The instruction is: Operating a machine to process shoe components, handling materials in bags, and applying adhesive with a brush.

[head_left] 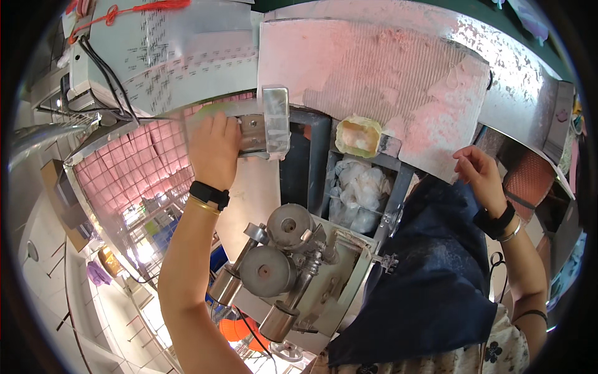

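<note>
My left hand [215, 144] is closed, its fingers bent down together at the left end of a flat metal plate [251, 132]. What lies under those fingers is hidden. Beside the plate stands an upright, box-shaped metal piece [276, 119]. Loosely curled, with nothing visible in it, my right hand [481, 177] hovers by the lower right corner of a pink-stained corrugated cardboard sheet [374, 65]. Between the hands, a yellowish open tub [358, 136] with pale residue sits at the sheet's near edge.
Below is a machine with two round grey wheels [268, 270] and metal cylinders. Crumpled clear plastic bags [360, 190] fill a space under the tub. A wire grid with pink cloth [134, 171] stands at left. Dark blue cloth [430, 262] covers my lap.
</note>
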`<state>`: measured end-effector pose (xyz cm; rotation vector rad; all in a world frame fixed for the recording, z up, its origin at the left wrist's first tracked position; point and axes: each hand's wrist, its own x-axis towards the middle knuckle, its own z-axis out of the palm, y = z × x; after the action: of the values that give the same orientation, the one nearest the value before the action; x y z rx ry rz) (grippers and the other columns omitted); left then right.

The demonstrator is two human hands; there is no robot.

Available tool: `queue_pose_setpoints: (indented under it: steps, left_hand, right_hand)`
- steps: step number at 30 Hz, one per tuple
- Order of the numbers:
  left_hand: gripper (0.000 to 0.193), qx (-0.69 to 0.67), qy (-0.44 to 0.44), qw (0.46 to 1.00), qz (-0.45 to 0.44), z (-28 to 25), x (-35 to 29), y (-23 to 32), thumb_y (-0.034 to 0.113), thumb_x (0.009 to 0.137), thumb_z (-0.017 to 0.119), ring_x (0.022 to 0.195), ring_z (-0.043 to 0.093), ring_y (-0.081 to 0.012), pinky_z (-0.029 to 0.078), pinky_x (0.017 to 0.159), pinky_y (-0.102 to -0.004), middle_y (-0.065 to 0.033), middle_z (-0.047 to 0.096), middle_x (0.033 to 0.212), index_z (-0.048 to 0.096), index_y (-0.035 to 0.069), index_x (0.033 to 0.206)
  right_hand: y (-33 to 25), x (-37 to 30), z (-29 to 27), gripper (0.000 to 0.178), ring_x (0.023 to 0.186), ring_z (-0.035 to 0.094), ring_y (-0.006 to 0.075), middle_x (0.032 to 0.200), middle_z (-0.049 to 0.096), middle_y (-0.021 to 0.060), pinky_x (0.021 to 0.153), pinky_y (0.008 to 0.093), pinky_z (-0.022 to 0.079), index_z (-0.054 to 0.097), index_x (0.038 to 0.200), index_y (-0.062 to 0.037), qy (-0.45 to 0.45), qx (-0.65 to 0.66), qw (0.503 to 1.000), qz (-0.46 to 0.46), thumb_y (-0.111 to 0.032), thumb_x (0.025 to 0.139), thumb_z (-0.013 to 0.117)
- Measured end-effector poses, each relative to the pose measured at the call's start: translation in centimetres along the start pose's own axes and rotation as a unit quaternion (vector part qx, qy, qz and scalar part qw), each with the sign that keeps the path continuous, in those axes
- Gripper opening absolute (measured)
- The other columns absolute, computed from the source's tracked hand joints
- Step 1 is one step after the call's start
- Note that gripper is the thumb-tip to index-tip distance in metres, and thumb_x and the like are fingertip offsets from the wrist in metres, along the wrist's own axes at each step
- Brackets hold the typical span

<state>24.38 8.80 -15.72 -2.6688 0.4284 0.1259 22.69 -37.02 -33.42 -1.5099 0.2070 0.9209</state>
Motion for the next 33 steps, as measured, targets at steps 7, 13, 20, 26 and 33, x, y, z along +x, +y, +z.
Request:
queue_pose_setpoints:
  steps: [7,13,20,26,33]
  left_hand:
    - [0.019,-0.227,0.012,0.959,-0.172,-4.3,-3.4,-0.1,0.011,0.084,0.068,0.077,0.064,-0.0204,0.050,0.067,-0.0308,-0.0087,0.064,0.090,0.064,0.003,0.101]
    - [0.021,-0.305,0.201,0.819,-0.442,-9.5,-6.0,-3.5,0.017,0.094,0.061,0.077,0.060,-0.0109,0.049,0.070,-0.0259,-0.0026,0.065,0.082,0.066,0.003,0.108]
    - [0.010,-0.272,0.242,0.865,-0.346,-13.6,-3.1,-2.4,0.006,0.091,0.060,0.083,0.061,-0.0131,0.049,0.076,-0.0264,-0.0044,0.067,0.096,0.066,0.003,0.099]
    - [0.019,-0.157,-0.050,0.986,-0.005,-5.6,-0.3,-0.1,-0.001,0.082,0.066,0.087,0.066,-0.0255,0.052,0.073,-0.0309,-0.0091,0.067,0.098,0.066,0.005,0.100]
    - [0.022,0.107,-0.152,0.978,0.092,-2.6,1.3,-0.3,0.013,0.082,0.058,0.088,0.059,-0.0254,0.049,0.068,-0.0368,-0.0050,0.060,0.097,0.063,0.007,0.102]
  right_hand:
    - [0.9,0.1,0.0,0.015,0.066,0.056,0.0059,0.077,0.061,0.0002,0.060,0.0204,0.044,0.061,0.102,-0.0026,-0.007,0.005,1.000,-0.001,-0.014,0.098,0.052]
    - [0.3,0.5,0.4,0.015,0.066,0.055,0.0056,0.077,0.061,-0.0001,0.060,0.0204,0.045,0.061,0.101,-0.0023,-0.016,0.007,1.000,-0.002,-0.014,0.098,0.052]
    - [1.1,0.6,-0.6,0.015,0.067,0.055,0.0055,0.077,0.060,-0.0003,0.059,0.0201,0.044,0.061,0.101,-0.0015,-0.006,0.011,1.000,0.004,-0.013,0.098,0.052]
    - [2.4,1.2,-0.7,0.015,0.067,0.055,0.0054,0.078,0.060,-0.0002,0.059,0.0200,0.044,0.061,0.102,-0.0013,-0.012,0.026,1.000,-0.003,-0.013,0.098,0.052]
    - [3.7,1.3,-2.1,0.016,0.067,0.054,0.0044,0.078,0.060,-0.0012,0.060,0.0193,0.043,0.062,0.103,-0.0026,0.011,0.022,1.000,0.006,-0.014,0.099,0.051]
